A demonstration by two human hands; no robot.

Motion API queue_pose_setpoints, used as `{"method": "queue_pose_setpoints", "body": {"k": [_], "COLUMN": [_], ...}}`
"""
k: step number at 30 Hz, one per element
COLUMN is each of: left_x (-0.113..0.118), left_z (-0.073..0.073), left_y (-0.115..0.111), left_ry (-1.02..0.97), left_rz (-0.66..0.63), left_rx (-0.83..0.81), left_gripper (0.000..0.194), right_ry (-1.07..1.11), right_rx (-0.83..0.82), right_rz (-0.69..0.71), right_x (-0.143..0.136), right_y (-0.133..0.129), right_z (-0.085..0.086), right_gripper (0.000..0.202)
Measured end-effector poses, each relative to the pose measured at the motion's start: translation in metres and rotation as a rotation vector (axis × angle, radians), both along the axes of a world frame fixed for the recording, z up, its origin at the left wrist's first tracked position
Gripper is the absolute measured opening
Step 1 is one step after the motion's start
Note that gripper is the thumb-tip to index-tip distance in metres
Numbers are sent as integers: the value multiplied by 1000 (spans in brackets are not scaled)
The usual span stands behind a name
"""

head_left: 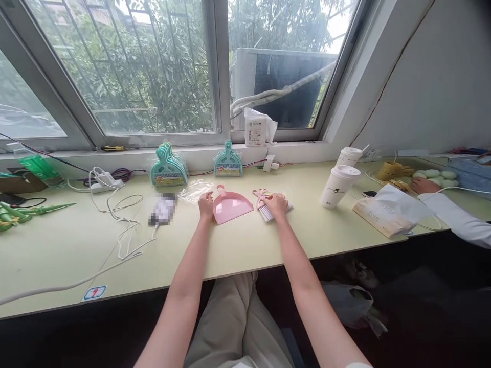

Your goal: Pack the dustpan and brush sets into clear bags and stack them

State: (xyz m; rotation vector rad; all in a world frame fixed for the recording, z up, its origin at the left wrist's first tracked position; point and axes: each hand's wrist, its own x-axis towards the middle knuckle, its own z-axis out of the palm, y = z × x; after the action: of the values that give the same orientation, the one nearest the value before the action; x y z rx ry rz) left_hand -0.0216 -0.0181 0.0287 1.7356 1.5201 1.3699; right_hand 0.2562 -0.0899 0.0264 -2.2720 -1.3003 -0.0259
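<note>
A small pink dustpan [232, 206] lies on the pale green table, its handle pointing toward the window. My left hand [206, 205] is closed at the dustpan's left edge, fingers curled against its side. To the right, my right hand [277, 204] grips a small pink hand brush [262, 200] from above, covering part of it. The brush's pale bristles [266, 213] face down and toward me. A crumpled clear plastic wrapper [196, 190] lies just behind my left hand.
Packed teal dustpan sets [169, 166] and another teal set [228, 161] stand by the window. White cables [123, 225] and a blurred-out object [162, 208] are at left. White cups [339, 186] and a paper bag [389, 210] stand right, near another person's sleeve [456, 217].
</note>
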Motion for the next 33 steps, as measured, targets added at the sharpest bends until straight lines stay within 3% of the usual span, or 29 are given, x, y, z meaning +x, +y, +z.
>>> {"method": "queue_pose_setpoints", "body": {"k": [4, 9, 16, 18, 22, 23, 25, 27, 29, 33], "left_x": [-7, -7, -3, 8, 40, 46, 50, 45, 36, 23], "left_z": [-12, -21, -18, -16, -11, -10, -8, -6, -6, -8], "left_y": [4, 10, 1, -10, -37, -42, -46, -43, -37, -29], "left_ry": [33, 286, 304, 348, 456, 485, 529, 573, 645, 817], "left_rz": [96, -36, -46, -127, -544, -598, -577, -460, -368, -395], "left_rx": [116, -59, -97, -71, -1, 26, 112, 242, 365, 467], "left_gripper": [34, 22, 19, 20, 28, 31, 30, 21, 26, 25], "right_ry": [-59, -68, 3, 1, -23, -13, 27, 73, 100, 94], "right_rx": [23, -16, 162, 173, 147, 143, 123, 90, 66, 46], "right_rz": [54, 47, 117, 210, 341, 358, 400, 460, 523, 604], "right_x": [-1, -2, -25, -38, -54, -54, -50, -44, -40, -41], "right_y": [2, 2, -2, -2, -2, -3, -4, -6, -6, -4], "right_z": [-11, -12, -3, -3, -5, -5, -4, -2, -1, -2], "right_gripper": [33, 27, 26, 25, 25, 24, 23, 21, 21, 19]}}
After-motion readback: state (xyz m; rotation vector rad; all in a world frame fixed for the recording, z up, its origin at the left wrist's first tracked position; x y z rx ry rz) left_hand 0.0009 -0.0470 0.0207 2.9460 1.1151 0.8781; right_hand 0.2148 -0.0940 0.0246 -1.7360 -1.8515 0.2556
